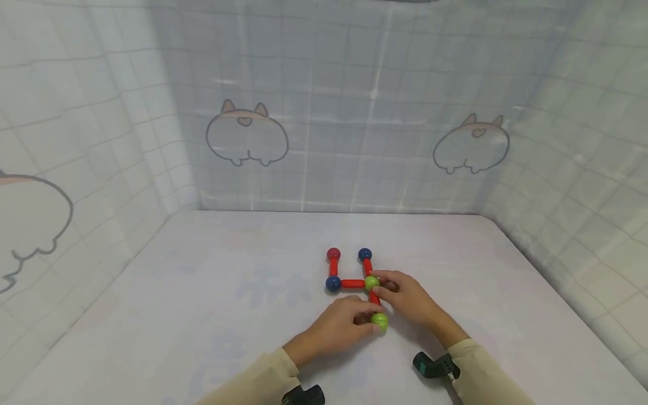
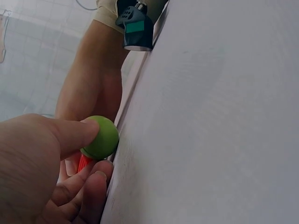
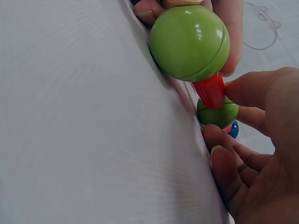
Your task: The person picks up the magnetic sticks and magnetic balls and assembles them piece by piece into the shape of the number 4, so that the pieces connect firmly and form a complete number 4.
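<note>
My left hand (image 1: 341,325) pinches the nearest green ball (image 1: 379,322) between thumb and fingers; the left wrist view shows the thumb against this green ball (image 2: 103,141). My right hand (image 1: 409,299) grips the middle green ball (image 1: 372,282), with fingertips also at the red rod (image 3: 210,91) joining both green balls. From the middle ball one red rod (image 1: 352,284) runs left to a blue ball (image 1: 333,284), and another red rod (image 1: 368,266) leads to a far blue ball (image 1: 365,254). A short red rod (image 1: 333,268) links the left blue ball to a red ball (image 1: 333,254).
The joined pieces lie on a white tabletop (image 1: 202,292) with faint blue prints. Tiled-pattern curtains (image 1: 324,112) with animal outlines enclose it at the back and both sides. A dark band (image 1: 436,365) is on the right wrist, another (image 1: 304,395) on the left.
</note>
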{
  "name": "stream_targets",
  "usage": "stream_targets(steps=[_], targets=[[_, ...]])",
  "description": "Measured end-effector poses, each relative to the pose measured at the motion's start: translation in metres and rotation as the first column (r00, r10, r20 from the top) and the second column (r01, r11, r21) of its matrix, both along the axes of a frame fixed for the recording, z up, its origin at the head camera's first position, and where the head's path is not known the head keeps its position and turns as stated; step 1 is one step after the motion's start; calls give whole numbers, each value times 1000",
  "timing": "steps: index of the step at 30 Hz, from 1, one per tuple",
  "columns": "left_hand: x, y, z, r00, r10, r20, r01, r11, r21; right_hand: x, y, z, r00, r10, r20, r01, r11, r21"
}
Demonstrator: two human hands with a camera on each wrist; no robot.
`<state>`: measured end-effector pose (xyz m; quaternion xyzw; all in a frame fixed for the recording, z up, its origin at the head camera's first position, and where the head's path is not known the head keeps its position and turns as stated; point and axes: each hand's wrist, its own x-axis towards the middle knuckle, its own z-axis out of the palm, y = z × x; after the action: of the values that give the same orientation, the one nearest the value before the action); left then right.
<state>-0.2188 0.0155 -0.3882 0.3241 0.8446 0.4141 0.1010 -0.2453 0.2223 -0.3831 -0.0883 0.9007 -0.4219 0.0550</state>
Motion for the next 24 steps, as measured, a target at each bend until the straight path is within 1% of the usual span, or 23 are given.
stream_targets(steps=[4,7,10,12,14,16,18,21,23,24], targets=[[0,-2,2,1000,-4,-2,4,1000,-10,-1,-2,1,1000,23,-1,-23,1000,-3],[-2,-4,4,1000,-24,10,24,1000,-9,-1,-3,1,1000,11,2,-11,1000,7],[-5,-8,6,996,-35,77,34,999,13,-1,-2,0,1000,2,0,-2,1000,20],[-7,-12,8,991,-28,132,23,999,34,-2,-2,0,1000,6,-2,-6,1000,22],[-9,-17,9,986,-2,169,-7,999,53,-2,-2,-1,1000,10,-3,-10,1000,24],[-11,-22,11,984,38,172,-49,997,61,-1,-1,-2,1000,-1,2,1,1000,25],[-13,-27,13,986,76,147,-87,994,72,-1,0,-3,1000,-15,2,15,1000,25],[-15,-34,15,984,138,114,-147,986,80,1,2,-2,999,-46,10,46,999,0],[-16,-40,17,980,171,100,-179,980,83,1,1,-2,999,-45,19,45,998,-33],[-16,-43,17,976,191,103,-200,977,78,1,0,-1,999,-41,22,42,998,-47]])
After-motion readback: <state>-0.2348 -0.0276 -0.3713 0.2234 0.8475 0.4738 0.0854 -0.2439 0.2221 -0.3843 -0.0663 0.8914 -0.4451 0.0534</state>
